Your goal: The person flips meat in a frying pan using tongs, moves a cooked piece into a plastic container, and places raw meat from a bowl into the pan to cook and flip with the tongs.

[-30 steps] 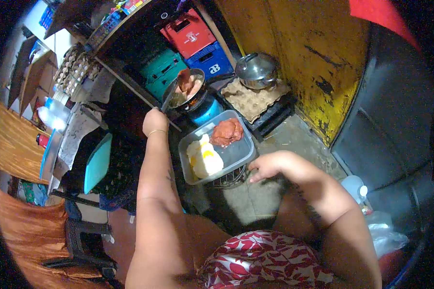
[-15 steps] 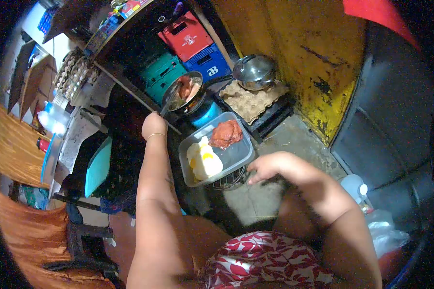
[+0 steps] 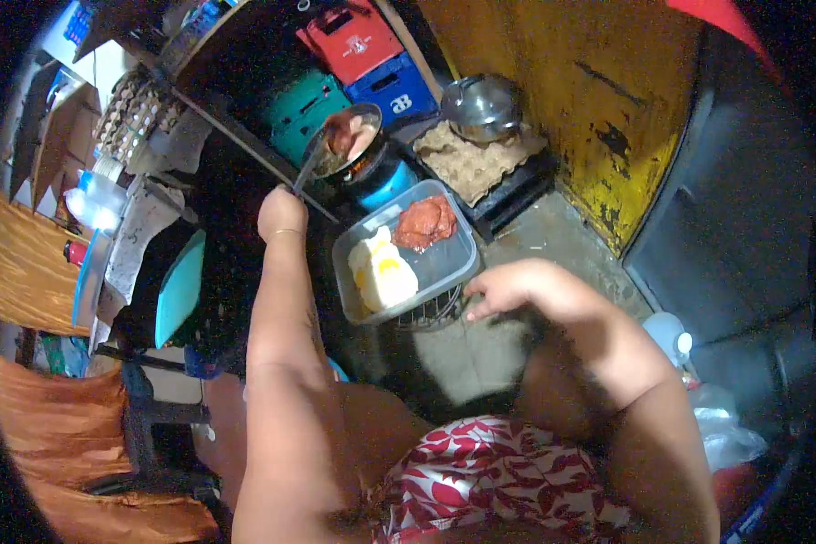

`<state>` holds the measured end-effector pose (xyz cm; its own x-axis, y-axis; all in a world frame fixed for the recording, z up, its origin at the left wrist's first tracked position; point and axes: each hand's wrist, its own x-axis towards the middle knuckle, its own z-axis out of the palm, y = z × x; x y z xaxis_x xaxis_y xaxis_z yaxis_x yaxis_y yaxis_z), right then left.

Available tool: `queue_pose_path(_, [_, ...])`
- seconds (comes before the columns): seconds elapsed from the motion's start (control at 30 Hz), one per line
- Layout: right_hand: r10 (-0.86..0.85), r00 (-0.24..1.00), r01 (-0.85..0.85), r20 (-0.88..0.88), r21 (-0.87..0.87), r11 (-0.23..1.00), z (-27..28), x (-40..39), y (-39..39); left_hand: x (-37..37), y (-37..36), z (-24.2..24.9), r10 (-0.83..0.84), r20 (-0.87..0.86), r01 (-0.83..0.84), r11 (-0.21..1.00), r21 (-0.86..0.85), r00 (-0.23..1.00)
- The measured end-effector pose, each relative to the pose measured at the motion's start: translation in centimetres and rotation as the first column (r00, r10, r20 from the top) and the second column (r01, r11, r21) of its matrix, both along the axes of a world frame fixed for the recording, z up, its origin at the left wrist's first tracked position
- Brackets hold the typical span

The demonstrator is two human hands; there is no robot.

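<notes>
My left hand (image 3: 283, 216) is closed around the handle of a metal spatula (image 3: 310, 167), whose far end reaches the left edge of a frying pan (image 3: 374, 116). Reddish and pale pink pieces of meat (image 3: 352, 139) lie in the pan, which sits on a burner over a blue gas canister (image 3: 388, 186). In front stands a clear plastic tub (image 3: 440, 278) with fried eggs (image 3: 383, 272) on the left and reddish meat (image 3: 424, 223) on the right. Beside the tub's right corner hovers my right hand (image 3: 503, 288), fingers loosely bent and apart, holding nothing.
A metal pot with a lid (image 3: 482, 107) stands on a cardboard egg tray (image 3: 471, 163) over a black stove. Behind are red (image 3: 349, 41), blue (image 3: 394, 86) and green (image 3: 304, 113) crates. Stacked egg trays (image 3: 136, 113) are at left; a plastic jug (image 3: 666, 335) is at right.
The scene has shifted slightly upward in view. My left hand with the spatula has moved slightly left and up; the right hand stays beside the tub.
</notes>
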<state>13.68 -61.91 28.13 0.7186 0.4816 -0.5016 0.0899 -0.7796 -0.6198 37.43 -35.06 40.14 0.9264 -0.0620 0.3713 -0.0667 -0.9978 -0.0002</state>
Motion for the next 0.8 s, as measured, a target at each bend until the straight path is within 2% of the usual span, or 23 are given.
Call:
queue_pose_path(0.07, [0.025, 0.999, -0.025, 0.038, 0.007, 1.0, -0.8, 0.3, -0.2, -1.7, 0.2, 0.7, -0.016, -0.001, 0.016, 0.999, 0.035, 1.0])
queue_pose_path(0.13, [0.027, 0.999, -0.028, 0.046, 0.02, 0.999, 0.0, -0.2, 0.0, -2.9, 0.5, 1.5, -0.018, -0.029, 0.018, 1.0, 0.0, 0.999])
queue_pose_path(0.2, [-0.01, 1.0, 0.011, 0.008, -0.022, 1.0, 1.3, -0.7, 0.1, -4.3, 1.5, 1.3, -0.051, 0.005, 0.051, 0.998, -0.033, 0.999])
queue_pose_path(0.27, [-0.003, 1.0, 0.003, 0.026, -0.016, 1.0, 0.7, -0.8, 0.2, -6.0, 2.7, 1.1, -0.16, 0.127, 0.17, 0.983, -0.073, 0.979])
queue_pose_path(0.3, [0.005, 0.999, -0.004, 0.045, -0.024, 1.0, 0.6, -0.9, 0.3, -6.7, 3.2, 0.9, -0.155, 0.126, 0.165, 0.984, -0.073, 0.98])
queue_pose_path(0.37, [0.019, 0.998, -0.017, 0.062, -0.033, 0.999, 0.6, -1.0, 0.7, -8.3, 4.3, 0.5, -0.241, 0.006, 0.239, 0.961, -0.136, 0.971])
queue_pose_path(0.4, [0.021, 0.998, -0.019, 0.056, -0.046, 0.999, 0.7, -1.1, 0.8, -9.3, 4.6, 0.2, -0.236, 0.005, 0.235, 0.962, -0.138, 0.972])
queue_pose_path(0.5, [0.023, 0.998, -0.018, 0.06, -0.083, 0.996, 0.6, -1.3, 1.2, -12.1, 5.0, -1.3, -0.267, -0.145, 0.243, 0.956, -0.162, 0.953])
queue_pose_path(0.6, [0.026, 0.997, -0.021, 0.066, -0.084, 0.996, 0.1, -1.3, 1.5, -13.5, 4.7, -3.2, -0.221, -0.157, 0.225, 0.974, 0.01, 0.963])
queue_pose_path(0.63, [0.03, 0.998, -0.026, 0.06, -0.061, 0.998, 0.3, -1.4, 1.6, -13.7, 4.5, -3.9, -0.192, -0.175, 0.196, 0.981, 0.008, 0.966])
queue_pose_path(0.67, [0.029, 0.998, -0.025, 0.062, -0.064, 0.998, 0.6, -1.4, 1.6, -13.0, 4.9, -5.7, -0.219, -0.101, 0.227, 0.971, 0.074, 0.97])
queue_pose_path(0.73, [0.002, 1.0, -0.002, -0.002, -0.084, 0.996, 1.8, -1.7, 1.9, -13.3, 4.0, -7.3, -0.184, -0.119, 0.198, 0.973, 0.117, 0.976])
queue_pose_path(0.8, [0.015, 0.999, -0.012, 0.032, -0.092, 0.996, 0.8, -1.5, 2.0, -13.2, 2.8, -9.5, -0.134, -0.151, 0.159, 0.973, 0.17, 0.979])
